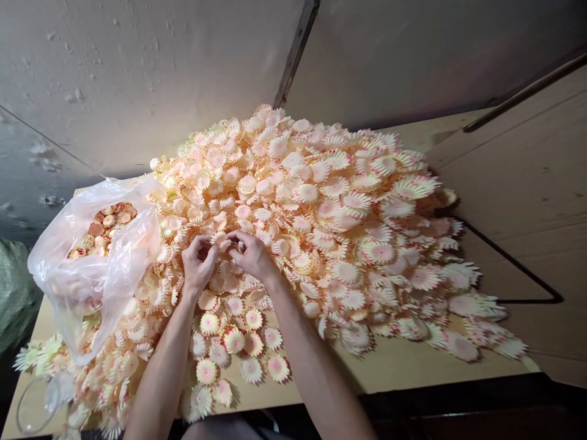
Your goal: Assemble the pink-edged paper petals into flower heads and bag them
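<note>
Both hands meet over a large heap of pale flower-shaped pieces [339,220] with pink centres and red-tipped petals. Between them is one flower-shaped piece [222,240]. My left hand [200,261] pinches its left side with thumb and forefinger. On the other side, the bent fingers of my right hand [250,253] close on its right edge; the fingertips are partly hidden. Just below, between my forearms, several loose flower-shaped pieces [233,339] lie flat on the wooden table [389,366].
At the left stands an open clear plastic bag [123,269] holding small red-edged pieces [110,223]. A transparent round container [36,403] sits at the near left corner. A black metal bar [509,260] and cardboard [527,183] are on the right. A wall [137,79] rises behind.
</note>
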`<state>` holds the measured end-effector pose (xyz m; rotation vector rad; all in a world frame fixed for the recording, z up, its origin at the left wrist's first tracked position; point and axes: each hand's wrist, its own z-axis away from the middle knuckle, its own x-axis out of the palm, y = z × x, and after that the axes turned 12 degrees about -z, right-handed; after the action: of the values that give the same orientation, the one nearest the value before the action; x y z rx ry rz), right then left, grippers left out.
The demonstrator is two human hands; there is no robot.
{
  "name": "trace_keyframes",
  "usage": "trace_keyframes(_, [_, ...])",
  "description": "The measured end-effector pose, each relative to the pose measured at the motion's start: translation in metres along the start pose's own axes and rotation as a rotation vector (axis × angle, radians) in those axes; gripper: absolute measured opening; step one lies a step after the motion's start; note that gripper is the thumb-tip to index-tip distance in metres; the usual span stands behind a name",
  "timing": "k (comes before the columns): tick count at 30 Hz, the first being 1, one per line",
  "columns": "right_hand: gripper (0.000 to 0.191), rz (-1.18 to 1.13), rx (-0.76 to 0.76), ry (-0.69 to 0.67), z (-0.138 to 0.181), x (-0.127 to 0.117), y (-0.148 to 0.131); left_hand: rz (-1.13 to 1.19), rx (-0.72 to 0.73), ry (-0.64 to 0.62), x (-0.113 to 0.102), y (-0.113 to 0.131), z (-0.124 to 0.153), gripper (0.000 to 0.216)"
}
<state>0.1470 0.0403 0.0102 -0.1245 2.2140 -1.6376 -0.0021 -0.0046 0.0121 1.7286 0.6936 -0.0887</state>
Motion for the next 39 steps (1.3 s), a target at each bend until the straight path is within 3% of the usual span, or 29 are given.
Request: trace_keyframes(39, [0.022,0.005,-0.008,-0.002,0.0007,0.0000,-0.0006,-0.003,-0.005,0.002,0.0008,0.0010,0.0009,0.011])
